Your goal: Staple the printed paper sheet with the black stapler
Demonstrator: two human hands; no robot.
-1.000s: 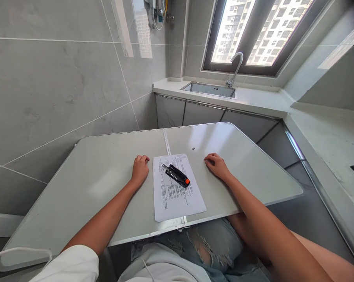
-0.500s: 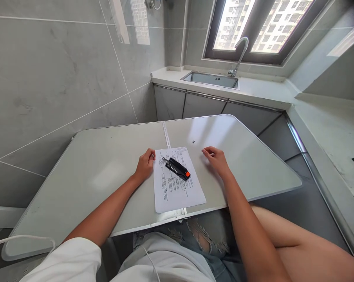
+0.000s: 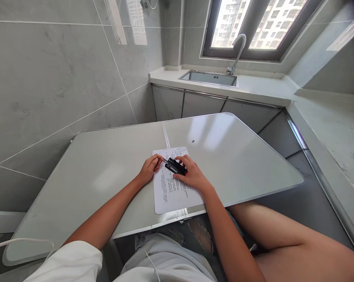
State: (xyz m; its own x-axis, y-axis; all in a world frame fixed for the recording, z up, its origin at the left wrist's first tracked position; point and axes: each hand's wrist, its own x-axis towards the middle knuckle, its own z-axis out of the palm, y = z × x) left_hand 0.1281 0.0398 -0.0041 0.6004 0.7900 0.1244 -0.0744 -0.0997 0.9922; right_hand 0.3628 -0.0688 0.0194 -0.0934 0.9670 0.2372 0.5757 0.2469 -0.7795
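Note:
A black stapler [image 3: 174,166] lies opened up on a stack of printed paper [image 3: 171,199], a thin silver part sticking out at its far left end. My right hand [image 3: 192,174] curves over its rear end, thumb on the near side and fingers on the far side, covering most of the orange part. At the silver tip, my left hand [image 3: 151,168] has its fingers pinched together, resting at the paper's left edge. How firmly that pinch holds the tip is hard to make out.
Small dark pieces, perhaps staples [image 3: 193,141], lie on the white folding table [image 3: 130,145] beyond the paper. Behind it is a counter with a sink [image 3: 209,78] and a faucet [image 3: 238,51]. A white cable [image 3: 21,239] crosses the table's left corner.
My right hand has come left from the bare tabletop onto the stapler's rear end. My left hand has shifted right and slightly nearer, its fingertips reaching the silver tip.

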